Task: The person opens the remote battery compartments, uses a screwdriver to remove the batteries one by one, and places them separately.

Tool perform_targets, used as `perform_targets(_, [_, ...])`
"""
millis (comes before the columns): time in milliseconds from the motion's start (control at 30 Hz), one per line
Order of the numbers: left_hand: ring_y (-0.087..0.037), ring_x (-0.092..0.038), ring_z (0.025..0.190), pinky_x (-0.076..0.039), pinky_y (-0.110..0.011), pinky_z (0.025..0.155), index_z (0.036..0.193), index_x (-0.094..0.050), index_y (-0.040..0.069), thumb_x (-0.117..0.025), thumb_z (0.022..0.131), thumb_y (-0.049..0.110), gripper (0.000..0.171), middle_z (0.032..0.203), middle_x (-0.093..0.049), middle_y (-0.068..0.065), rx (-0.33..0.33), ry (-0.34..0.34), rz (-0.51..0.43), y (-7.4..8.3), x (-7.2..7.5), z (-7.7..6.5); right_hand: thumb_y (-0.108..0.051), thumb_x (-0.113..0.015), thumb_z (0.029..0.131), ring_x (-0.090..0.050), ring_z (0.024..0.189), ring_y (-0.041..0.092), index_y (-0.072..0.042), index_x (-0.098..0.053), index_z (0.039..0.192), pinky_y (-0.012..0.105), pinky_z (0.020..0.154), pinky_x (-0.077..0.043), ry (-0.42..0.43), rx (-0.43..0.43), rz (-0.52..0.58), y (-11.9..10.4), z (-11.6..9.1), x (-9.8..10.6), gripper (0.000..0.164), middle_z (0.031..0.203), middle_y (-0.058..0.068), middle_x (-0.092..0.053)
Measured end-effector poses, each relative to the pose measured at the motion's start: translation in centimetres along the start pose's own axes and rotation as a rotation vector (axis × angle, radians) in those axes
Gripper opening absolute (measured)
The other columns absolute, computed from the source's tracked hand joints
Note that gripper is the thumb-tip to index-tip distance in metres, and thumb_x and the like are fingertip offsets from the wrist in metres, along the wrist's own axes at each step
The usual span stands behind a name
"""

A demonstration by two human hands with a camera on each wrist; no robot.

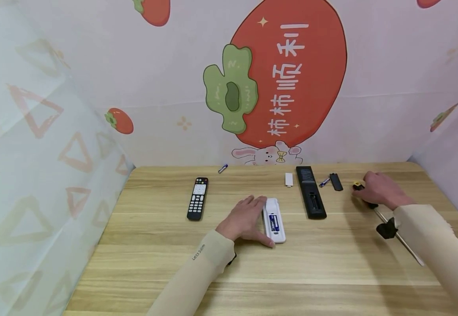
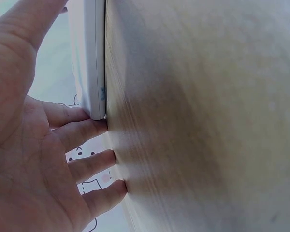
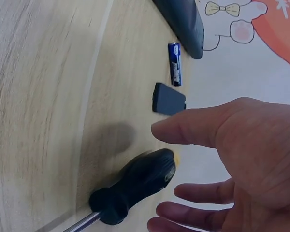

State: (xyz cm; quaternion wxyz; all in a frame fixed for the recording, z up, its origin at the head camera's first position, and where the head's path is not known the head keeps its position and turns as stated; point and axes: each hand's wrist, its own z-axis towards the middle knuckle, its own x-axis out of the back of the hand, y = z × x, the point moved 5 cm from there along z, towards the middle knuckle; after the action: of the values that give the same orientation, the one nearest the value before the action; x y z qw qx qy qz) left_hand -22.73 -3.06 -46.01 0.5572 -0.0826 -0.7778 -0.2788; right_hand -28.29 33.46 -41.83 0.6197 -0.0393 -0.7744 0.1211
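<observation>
My left hand (image 1: 246,220) is spread beside a white remote control (image 1: 270,210), thumb by its near end and index finger by its far end. In the left wrist view, the fingers look nearly straight, their tips at the table and the remote's end. Two blue batteries (image 1: 274,222) lie in the remote's uncovered compartment. At the right, my right hand (image 1: 383,189) hovers over a screwdriver (image 3: 140,179) with a black handle and yellow end. Its thumb and fingers stand apart around the handle, not visibly touching it in the right wrist view.
A black remote (image 1: 306,186) lies face down with its compartment uncovered. Near it are a blue battery (image 1: 324,182), a black cover (image 1: 336,181) and a white cover (image 1: 288,179). Farther left are another battery (image 1: 223,168) and a black remote with white buttons (image 1: 198,199).
</observation>
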Motion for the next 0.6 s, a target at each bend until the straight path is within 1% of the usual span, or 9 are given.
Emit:
perform_targets(33, [-0.030,-0.020,0.153,-0.014,-0.042,0.123,0.163,-0.021,0.012,-0.085,0.063,0.071,0.132,0.166,-0.027,-0.003,0.000,0.000,-0.001,0.0,0.0,0.0,-0.030,-0.065,0.091,-0.053,0.071,0.033,0.006,-0.056,0.081,0.040,0.063,-0.042,-0.003,0.000,0.001,0.1,0.0,-0.1,0.038,0.078,0.020,-0.055])
perform_targets(100, [-0.030,-0.019,0.153,-0.014,-0.042,0.123,0.163,-0.021,0.012,-0.085,0.064,0.071,0.132,0.166,-0.027,-0.003,-0.001,-0.001,-0.001,0.1,0.0,0.0,-0.031,-0.066,0.090,-0.045,0.064,0.024,-0.004,-0.051,0.074,0.034,0.058,-0.034,-0.023,-0.005,0.013,0.4,0.0,-0.3,0.035,0.070,0.009,-0.048])
perform_targets(200, [-0.029,-0.019,0.153,-0.014,-0.042,0.123,0.163,-0.021,0.013,-0.085,0.063,0.071,0.132,0.166,-0.027,-0.002,0.001,-0.001,-0.004,0.1,0.0,0.0,-0.032,-0.068,0.089,-0.046,0.061,0.021,-0.006,-0.052,0.071,0.032,0.055,-0.035,-0.063,-0.017,0.041,0.7,0.0,-0.8,0.035,0.068,0.007,-0.049])
perform_targets(300, [-0.029,-0.019,0.153,-0.014,-0.041,0.123,0.163,-0.021,0.013,-0.085,0.064,0.071,0.132,0.166,-0.026,-0.002,0.002,-0.002,-0.009,0.1,0.0,0.0,-0.034,-0.067,0.089,-0.046,0.058,0.019,-0.008,-0.052,0.068,0.031,0.054,-0.036,-0.093,-0.031,0.051,1.0,0.0,-1.3,0.037,0.065,0.006,-0.050])
perform_targets(433, [-0.029,-0.019,0.153,-0.013,-0.041,0.123,0.163,-0.020,0.013,-0.085,0.064,0.071,0.132,0.166,-0.026,-0.002,0.004,-0.001,-0.005,0.2,-0.1,0.0,-0.035,-0.066,0.089,-0.046,0.059,0.020,-0.010,-0.051,0.065,0.031,0.054,-0.035,-0.089,-0.038,0.054,1.4,0.1,-1.7,0.037,0.065,0.006,-0.049])
perform_targets(600, [-0.029,-0.019,0.153,-0.014,-0.042,0.123,0.163,-0.020,0.012,-0.085,0.064,0.071,0.132,0.166,-0.026,-0.003,0.000,0.000,0.000,0.2,0.0,-0.2,-0.032,-0.065,0.088,-0.046,0.057,0.019,-0.010,-0.051,0.065,0.031,0.053,-0.036,-0.086,-0.030,0.089,1.5,0.1,-2.0,0.035,0.064,0.005,-0.050])
